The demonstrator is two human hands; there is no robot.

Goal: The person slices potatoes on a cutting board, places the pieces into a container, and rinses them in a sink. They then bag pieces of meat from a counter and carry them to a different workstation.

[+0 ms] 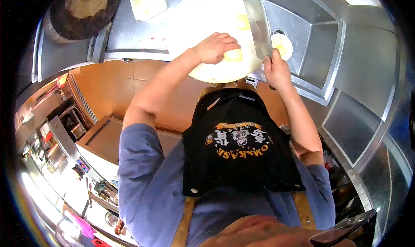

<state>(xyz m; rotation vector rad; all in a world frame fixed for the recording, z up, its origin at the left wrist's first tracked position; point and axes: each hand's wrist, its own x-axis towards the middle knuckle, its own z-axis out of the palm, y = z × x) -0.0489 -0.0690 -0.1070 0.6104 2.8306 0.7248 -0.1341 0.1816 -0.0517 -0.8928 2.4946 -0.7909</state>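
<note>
On the round white cutting board (203, 18), my left hand (216, 48) has its fingers curled against a pale yellow piece of food (233, 55), whose kind is washed out by glare. My right hand (277, 70) grips the handle end of a cleaver (258, 26). Its broad blade stretches away from me over the board's right edge, apart from the held piece. A second yellow piece (243, 21) lies farther back, close to the blade. Just right of the cleaver, a round white bowl (288, 52) holds something yellow.
A metal sink (325, 48) adjoins the board on the right. Behind left, a square white container (162, 5) holds yellow pieces on the steel counter (129, 35). A dark round block with a worn top (88, 1) stands far left. Shelves with assorted items line the lower left.
</note>
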